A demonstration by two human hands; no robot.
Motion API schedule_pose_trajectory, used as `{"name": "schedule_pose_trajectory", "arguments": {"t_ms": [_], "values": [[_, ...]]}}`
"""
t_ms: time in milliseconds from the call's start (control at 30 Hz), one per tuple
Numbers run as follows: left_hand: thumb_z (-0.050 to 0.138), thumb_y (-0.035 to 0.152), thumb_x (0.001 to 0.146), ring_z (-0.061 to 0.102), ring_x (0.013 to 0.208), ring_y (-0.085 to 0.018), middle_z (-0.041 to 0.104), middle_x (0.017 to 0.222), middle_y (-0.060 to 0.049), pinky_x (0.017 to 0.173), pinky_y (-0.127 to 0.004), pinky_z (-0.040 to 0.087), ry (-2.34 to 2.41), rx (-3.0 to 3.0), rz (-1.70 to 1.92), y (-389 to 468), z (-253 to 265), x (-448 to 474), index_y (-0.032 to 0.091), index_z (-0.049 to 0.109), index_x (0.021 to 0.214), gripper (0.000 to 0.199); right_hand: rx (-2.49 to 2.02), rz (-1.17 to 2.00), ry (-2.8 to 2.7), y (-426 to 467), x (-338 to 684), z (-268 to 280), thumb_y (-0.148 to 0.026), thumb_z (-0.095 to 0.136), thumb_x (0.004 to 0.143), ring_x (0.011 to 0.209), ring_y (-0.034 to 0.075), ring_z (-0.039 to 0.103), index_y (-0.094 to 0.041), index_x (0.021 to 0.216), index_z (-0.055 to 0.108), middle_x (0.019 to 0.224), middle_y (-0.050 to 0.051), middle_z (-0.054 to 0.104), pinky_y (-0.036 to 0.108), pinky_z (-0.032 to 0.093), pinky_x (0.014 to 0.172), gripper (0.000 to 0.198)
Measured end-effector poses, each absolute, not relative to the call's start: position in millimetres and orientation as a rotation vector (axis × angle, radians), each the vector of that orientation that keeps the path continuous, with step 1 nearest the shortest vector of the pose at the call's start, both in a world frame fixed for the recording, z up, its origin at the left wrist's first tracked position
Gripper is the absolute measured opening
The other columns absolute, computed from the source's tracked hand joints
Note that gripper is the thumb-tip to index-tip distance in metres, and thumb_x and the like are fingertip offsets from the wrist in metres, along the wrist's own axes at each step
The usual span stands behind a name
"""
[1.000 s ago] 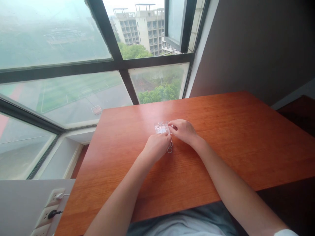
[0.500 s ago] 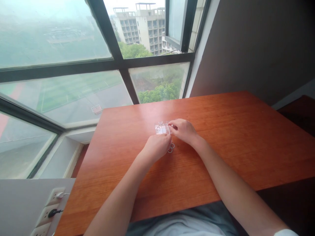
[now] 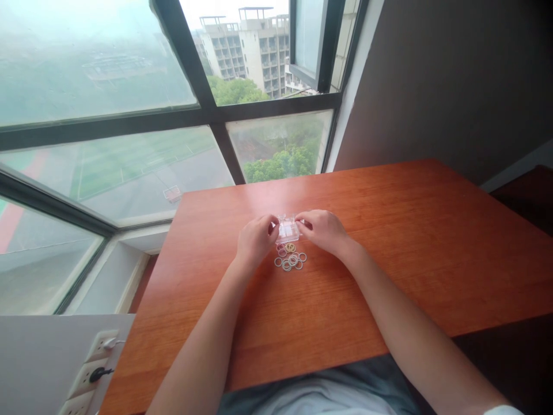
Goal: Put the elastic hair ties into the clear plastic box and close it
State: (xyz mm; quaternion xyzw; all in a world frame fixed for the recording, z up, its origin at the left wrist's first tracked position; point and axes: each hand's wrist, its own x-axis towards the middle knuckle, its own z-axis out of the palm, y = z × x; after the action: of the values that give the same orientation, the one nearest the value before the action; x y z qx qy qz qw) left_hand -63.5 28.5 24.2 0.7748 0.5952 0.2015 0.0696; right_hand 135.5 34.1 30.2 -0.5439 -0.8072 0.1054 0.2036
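Note:
A small clear plastic box (image 3: 288, 230) with compartments lies between my two hands on the table. My right hand (image 3: 324, 229) pinches its right edge between thumb and fingertips. At the left edge, my left hand (image 3: 258, 239) is closed in a pinch, its fingers covering that side of the box. Just in front of the box lies a loose group of small rings: several white rings (image 3: 292, 261), a few yellow rings (image 3: 290, 247) and some pink rings (image 3: 281, 250). Whatever sits in the left compartment is hidden behind my left fingers.
The reddish-brown wooden table (image 3: 415, 248) stretches far to the right. Beyond its back and left edges stands a dark-framed window (image 3: 216, 115). Wall sockets (image 3: 88, 369) with plugs are at the lower left.
My left hand has moved from the front of the box to its left edge, uncovering the rings on the table. My right hand stays at the right edge.

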Motion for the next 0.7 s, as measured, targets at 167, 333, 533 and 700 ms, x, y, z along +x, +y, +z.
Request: {"name": "schedule_pose_trajectory", "arguments": {"t_ms": [167,333,533,700], "values": [[0.052,0.028,0.086,0.058,0.066,-0.014,0.069,0.075,-0.001,0.062,-0.025,0.038,1.785,2.252,0.721,36.6,14.1,-69.3,0.022,0.067,0.089,0.016,-1.507,0.323,-2.244,31.1,135.9,38.4,-0.028,0.053,0.089,0.078,0.016,0.064,-0.024,0.101,0.073,0.088,0.003,0.074,0.026,0.038,0.068,0.024],[0.054,0.027,0.084,0.057,0.065,-0.013,0.068,0.075,-0.001,0.062,-0.024,0.038,1.770,2.222,0.801,37.1,10.2,-75.4,0.021,0.068,0.089,0.016,-1.467,0.437,-2.310,27.9,138.9,45.0,-0.024,0.055,0.086,0.068,0.014,0.060,-0.023,0.091,0.074,0.079,0.002,0.073,0.024,0.034,0.061,0.020],[0.053,0.025,0.084,0.056,0.062,-0.012,0.066,0.071,0.000,0.061,-0.024,0.037,1.762,2.224,0.831,36.5,11.9,-81.5,0.021,0.068,0.090,0.017,-1.319,0.626,-2.517,15.1,137.6,49.5,-0.016,0.056,0.078,0.061,0.012,0.055,-0.023,0.076,0.072,0.069,-0.001,0.068,0.023,0.031,0.057,0.018],[0.053,0.027,0.085,0.055,0.061,-0.013,0.064,0.068,0.001,0.060,-0.024,0.037,1.776,2.198,0.821,35.4,14.7,-80.7,0.021,0.068,0.094,0.018,-1.378,0.733,-2.621,11.4,136.5,49.0,-0.014,0.056,0.073,0.061,0.012,0.055,-0.024,0.078,0.072,0.071,-0.001,0.069,0.023,0.030,0.055,0.020]]}}
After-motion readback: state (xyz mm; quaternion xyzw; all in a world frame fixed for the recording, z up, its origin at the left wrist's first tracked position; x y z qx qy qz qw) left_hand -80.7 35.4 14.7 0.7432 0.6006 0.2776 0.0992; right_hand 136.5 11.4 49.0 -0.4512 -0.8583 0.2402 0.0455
